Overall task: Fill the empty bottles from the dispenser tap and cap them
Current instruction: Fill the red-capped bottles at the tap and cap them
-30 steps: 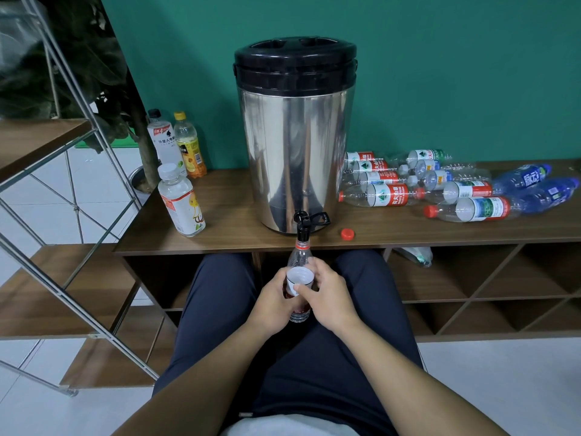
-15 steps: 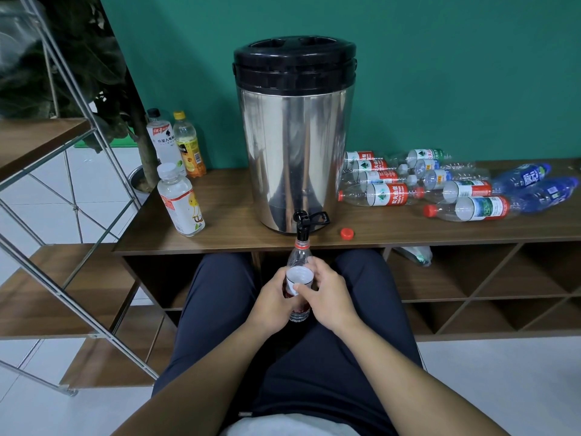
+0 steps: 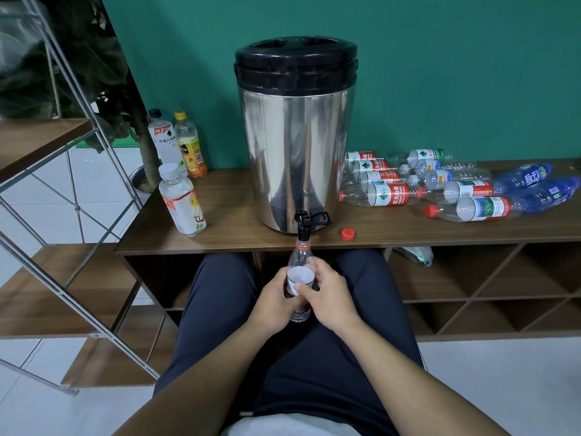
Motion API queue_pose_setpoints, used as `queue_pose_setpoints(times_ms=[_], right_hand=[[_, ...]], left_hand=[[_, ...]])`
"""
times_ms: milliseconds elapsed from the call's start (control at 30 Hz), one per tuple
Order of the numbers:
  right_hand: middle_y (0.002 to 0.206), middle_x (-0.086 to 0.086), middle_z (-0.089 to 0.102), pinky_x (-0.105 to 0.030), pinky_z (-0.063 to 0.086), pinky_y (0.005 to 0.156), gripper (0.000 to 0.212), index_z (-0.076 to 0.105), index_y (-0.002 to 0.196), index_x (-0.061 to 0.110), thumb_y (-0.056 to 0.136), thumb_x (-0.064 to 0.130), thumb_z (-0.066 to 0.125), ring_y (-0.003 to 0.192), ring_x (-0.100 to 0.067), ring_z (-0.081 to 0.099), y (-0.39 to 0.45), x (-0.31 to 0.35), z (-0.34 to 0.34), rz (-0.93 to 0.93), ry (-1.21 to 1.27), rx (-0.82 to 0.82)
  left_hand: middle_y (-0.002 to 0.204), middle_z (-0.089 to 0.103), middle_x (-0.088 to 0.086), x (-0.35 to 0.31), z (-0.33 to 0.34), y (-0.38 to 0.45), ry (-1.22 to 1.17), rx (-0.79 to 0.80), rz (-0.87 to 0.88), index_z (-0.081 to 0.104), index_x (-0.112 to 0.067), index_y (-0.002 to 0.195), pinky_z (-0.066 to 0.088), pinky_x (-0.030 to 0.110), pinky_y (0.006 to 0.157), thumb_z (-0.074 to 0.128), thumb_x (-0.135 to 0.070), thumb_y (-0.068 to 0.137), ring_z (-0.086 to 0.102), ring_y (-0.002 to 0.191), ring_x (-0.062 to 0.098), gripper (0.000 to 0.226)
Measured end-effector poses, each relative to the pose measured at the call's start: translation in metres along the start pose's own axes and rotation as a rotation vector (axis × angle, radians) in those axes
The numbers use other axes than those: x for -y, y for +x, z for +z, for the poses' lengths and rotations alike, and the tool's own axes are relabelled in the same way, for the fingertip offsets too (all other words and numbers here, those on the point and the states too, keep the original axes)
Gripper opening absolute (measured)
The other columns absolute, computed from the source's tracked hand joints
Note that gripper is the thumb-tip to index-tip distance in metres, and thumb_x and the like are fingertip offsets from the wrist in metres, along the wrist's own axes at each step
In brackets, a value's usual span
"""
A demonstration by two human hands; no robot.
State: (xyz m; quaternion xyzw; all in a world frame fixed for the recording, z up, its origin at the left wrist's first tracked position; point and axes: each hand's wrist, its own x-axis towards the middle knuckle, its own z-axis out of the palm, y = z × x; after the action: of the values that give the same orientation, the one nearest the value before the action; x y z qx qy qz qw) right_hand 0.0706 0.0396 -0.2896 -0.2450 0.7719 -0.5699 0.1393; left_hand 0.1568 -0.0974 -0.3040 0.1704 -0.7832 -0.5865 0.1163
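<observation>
both my left hand and right hand wrap the thin, crushable bottle at its label, mouth under the tap, so i grip lightly as it gains weight

Both bare arms reach forward from the bottom of the view and come close together over the lap. The left hand has its fingers curled round the left side of a bottle, with the thumb on the near side. The right hand curls round the right side, its thumb lying across the front. The two hands sit side by side at the same height, wrists straight. The legs, in dark trousers, are spread apart below them.
</observation>
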Motion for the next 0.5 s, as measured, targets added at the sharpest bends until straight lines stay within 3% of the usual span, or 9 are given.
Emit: queue_pose_setpoints(times_ms=[300,500], right_hand=[[0.118,0.018,0.080,-0.038,0.062,0.105,0.061,0.063,0.117,0.058,0.092,0.007,0.086,0.112,-0.004,0.076,0.0001,0.0003,-0.0001,-0.012,0.002,0.005],[0.118,0.017,0.080,-0.038,0.063,0.104,0.055,0.066,0.134,0.038,0.093,0.005,0.085,0.112,-0.004,0.077,0.0004,-0.0009,0.0000,0.004,0.011,0.020]], left_hand=[[0.112,0.079,-0.012,0.0000,0.0001,-0.0002,0.001,-0.003,0.001,0.068,-0.032,0.130,0.059,0.023,0.089,0.082,-0.007,0.090,0.074,0.100,0.004,0.050],[0.112,0.079,-0.010,0.0014,0.0003,0.0008,-0.004,-0.001,-0.005,0.068,-0.033,0.130,0.062,0.032,0.093,0.083,-0.008,0.089,0.075,0.101,0.007,0.050]])
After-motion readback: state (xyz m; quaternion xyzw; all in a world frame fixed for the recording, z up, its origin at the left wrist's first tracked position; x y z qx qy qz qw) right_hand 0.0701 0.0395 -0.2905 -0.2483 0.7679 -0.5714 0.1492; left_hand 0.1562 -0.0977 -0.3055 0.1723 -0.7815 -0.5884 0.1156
